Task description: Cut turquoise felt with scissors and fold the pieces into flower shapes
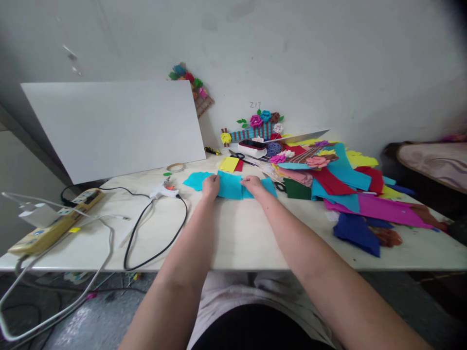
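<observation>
A piece of light-blue crepe paper (pixel 229 186) is stretched between my hands above the table. My left hand (pixel 210 186) pinches its left edge with curled fingers. At the right edge, my right hand (pixel 251 185) grips with thumb and fingers pressed together. More blue paper (pixel 196 180) with an uneven edge lies left of my left hand. On the other side, a blue part (pixel 269 186) shows beyond my right hand; whether it joins the middle piece I cannot tell. Just behind are yellow paper squares (pixel 228 164) and a bit of red paper (pixel 239 166).
A white glue gun (pixel 164 190) with a looping black cord lies left, near a power strip (pixel 58 221). A white board (pixel 116 129) leans on the wall. Scissors (pixel 280 186), a dark green sheet (pixel 297 188), a flower-decorated guitar craft (pixel 302 160) and heaped coloured paper (pixel 386 206) fill the right.
</observation>
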`<state>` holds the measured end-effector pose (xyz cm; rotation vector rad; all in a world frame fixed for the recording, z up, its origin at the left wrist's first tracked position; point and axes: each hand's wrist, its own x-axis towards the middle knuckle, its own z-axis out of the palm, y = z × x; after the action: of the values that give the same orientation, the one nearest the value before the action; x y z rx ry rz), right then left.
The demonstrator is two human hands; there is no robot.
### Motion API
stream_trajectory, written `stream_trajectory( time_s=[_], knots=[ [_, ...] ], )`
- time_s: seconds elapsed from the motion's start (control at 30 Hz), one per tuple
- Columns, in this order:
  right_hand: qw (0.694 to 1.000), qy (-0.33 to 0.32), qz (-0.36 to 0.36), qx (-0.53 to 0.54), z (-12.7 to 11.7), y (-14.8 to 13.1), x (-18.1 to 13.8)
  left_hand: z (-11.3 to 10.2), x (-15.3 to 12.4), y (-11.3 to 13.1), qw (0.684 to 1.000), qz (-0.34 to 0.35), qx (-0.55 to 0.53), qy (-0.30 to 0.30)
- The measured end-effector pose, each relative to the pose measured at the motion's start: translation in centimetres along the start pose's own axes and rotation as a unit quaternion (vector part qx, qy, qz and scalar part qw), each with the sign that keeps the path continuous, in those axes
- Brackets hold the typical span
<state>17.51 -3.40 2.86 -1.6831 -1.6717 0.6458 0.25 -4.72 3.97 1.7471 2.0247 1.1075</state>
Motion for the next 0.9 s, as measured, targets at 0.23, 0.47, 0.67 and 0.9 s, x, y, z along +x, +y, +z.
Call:
stream_trajectory(
  time_s=[0.23,0.47,0.67,0.9],
  knots=[
    [1.000,-0.028,-0.014,-0.002,0.0,0.2,0.2,-0.1,-0.1,0.1,1.000,-0.009,-0.012,-0.008],
    [0.999,-0.014,-0.033,0.036,0.7,0.7,0.6,0.0,0.0,-0.1,1.000,-0.004,0.000,-0.008],
    [0.995,-0.003,-0.056,0.086,1.1,1.5,1.4,0.0,0.1,-0.2,1.000,0.001,0.009,-0.012],
    [0.993,0.004,-0.056,0.102,1.8,2.1,2.1,-0.3,-0.3,0.2,0.999,-0.017,0.042,-0.028]
  ],
)
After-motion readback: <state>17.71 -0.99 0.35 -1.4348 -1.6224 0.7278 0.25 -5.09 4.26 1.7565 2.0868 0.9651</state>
